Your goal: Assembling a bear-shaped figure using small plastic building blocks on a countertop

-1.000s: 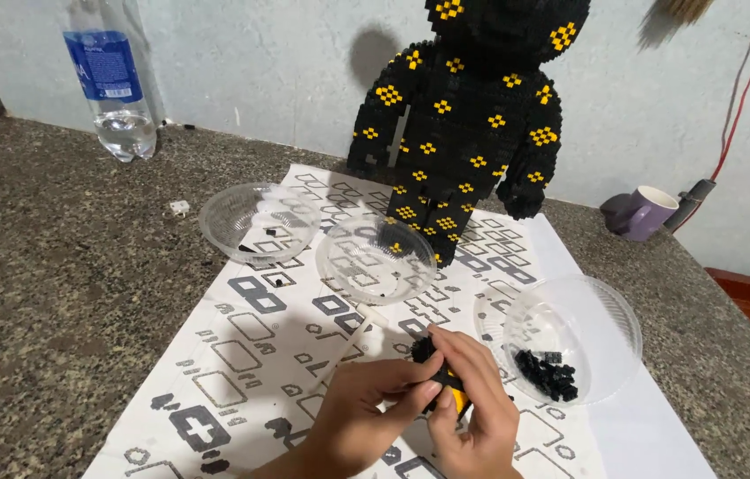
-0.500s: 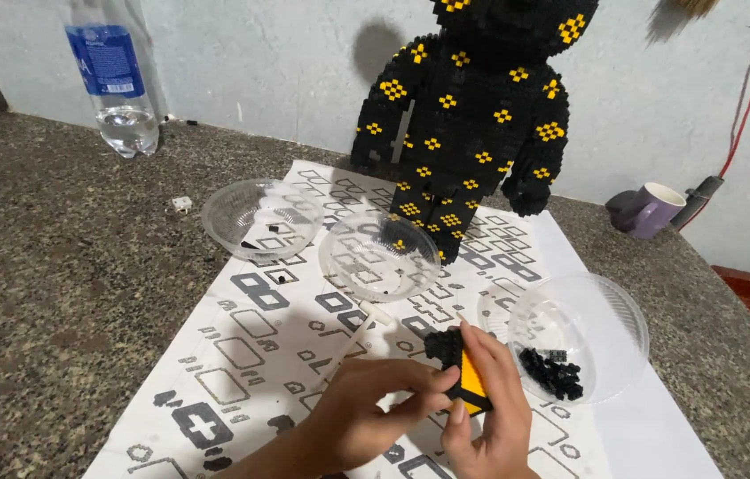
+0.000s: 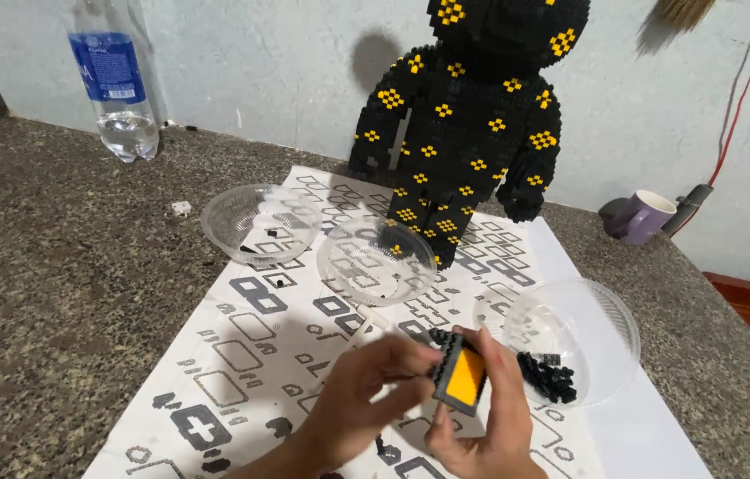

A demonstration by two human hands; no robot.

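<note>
My left hand (image 3: pixel 364 399) and my right hand (image 3: pixel 492 417) meet low in the head view over a patterned paper sheet (image 3: pixel 242 346). Between them they hold a small flat block piece (image 3: pixel 462 380), black at the rim with an orange face. My right hand grips its right side and my left fingertips press on its left edge. Just to the right stands a clear plastic bowl (image 3: pixel 601 310) with a heap of small black bricks (image 3: pixel 545 376). A tall black block figure (image 3: pixel 472 115) with yellow dots stands upright at the back of the sheet.
Two more clear bowls (image 3: pixel 259 222) (image 3: pixel 376 259) sit on the sheet, each with a few loose bits. A water bottle (image 3: pixel 117 80) stands back left on the speckled stone counter (image 3: pixel 55 275). A purple mug (image 3: pixel 641 216) sits back right by the wall.
Both hands have lifted and turned the block piece, so its orange face now shows more fully. The view has shifted slightly.
</note>
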